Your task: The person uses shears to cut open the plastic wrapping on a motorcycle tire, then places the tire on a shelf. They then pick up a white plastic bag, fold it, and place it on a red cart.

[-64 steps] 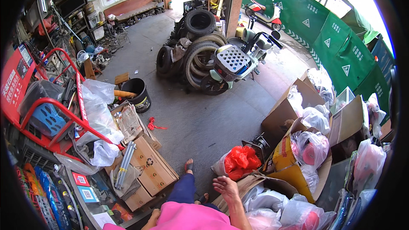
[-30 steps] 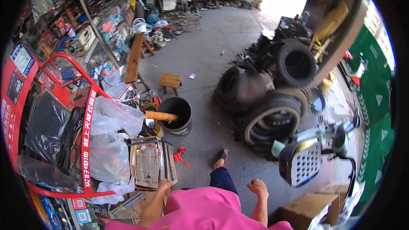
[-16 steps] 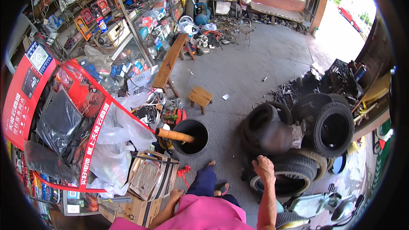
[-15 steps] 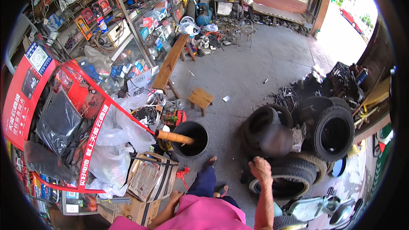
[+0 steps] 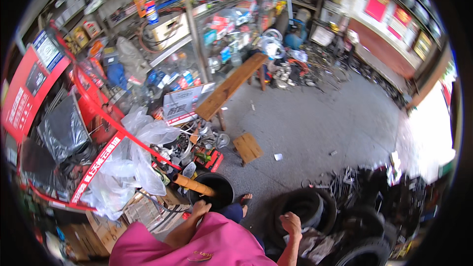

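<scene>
A: Which things are nearest the person's hands?

B: A black bucket [image 5: 226, 188] stands on the floor [image 5: 315, 128] just beyond the left hand [image 5: 201, 209]; the right hand [image 5: 291, 223] hangs beside a heap of black tyres [image 5: 297, 198].

A: Does either hand hold anything?

B: Nothing shows in either. The right one's fingers look loosely curled; the left one's are bent too, but its palm is hidden (so how tightly it is closed, one cannot tell).

A: How far along are things, then?

B: Judging by how everything lies, neither bucket nor tyres are being handled. No finished step can be picked out, and what is left cannot be read from this view.

A: And the materials?

B: The bucket is round and dark, with a smooth yellow-brown pole [image 5: 194, 185] slanting out over its rim. The tyres are thick rings, with a crumpled, pale cloth [image 5: 318, 245] among them. Further out, there is flat brown cardboard [image 5: 140, 211], filmy plastic bags [image 5: 111, 192] bunched against a red metal frame [image 5: 96, 170], and a square-topped wooden stool [image 5: 248, 148], its grain visible.
</scene>
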`<state>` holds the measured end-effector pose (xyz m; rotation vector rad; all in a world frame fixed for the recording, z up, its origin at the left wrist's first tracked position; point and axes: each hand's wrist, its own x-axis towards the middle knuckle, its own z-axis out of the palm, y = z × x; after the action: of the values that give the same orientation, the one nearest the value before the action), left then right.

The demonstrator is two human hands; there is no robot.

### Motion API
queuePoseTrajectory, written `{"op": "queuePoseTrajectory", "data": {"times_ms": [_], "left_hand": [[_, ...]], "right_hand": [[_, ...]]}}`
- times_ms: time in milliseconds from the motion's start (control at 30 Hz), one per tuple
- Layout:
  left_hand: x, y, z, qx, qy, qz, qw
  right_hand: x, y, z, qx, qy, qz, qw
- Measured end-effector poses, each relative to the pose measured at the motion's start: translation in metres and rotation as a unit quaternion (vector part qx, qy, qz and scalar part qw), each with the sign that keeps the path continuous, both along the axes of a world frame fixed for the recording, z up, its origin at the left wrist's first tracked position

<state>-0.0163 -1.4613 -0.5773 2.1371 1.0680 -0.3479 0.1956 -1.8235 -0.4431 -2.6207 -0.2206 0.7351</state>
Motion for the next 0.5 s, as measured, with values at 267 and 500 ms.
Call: {"op": "queuePoseTrajectory", "data": {"times_ms": [267,500], "left_hand": [[0.194,0.042,0.03,0.061,-0.157,0.135,0.976],[0.201,0.014,-0.026,0.07,-0.052,0.232,0.969]], "right_hand": [[0.099,-0.085,-0.123,-0.013,0.054,-0.062,0.997],[0.17,-0.113,-0.203,0.022,0.288,-0.05,0.956]]}}
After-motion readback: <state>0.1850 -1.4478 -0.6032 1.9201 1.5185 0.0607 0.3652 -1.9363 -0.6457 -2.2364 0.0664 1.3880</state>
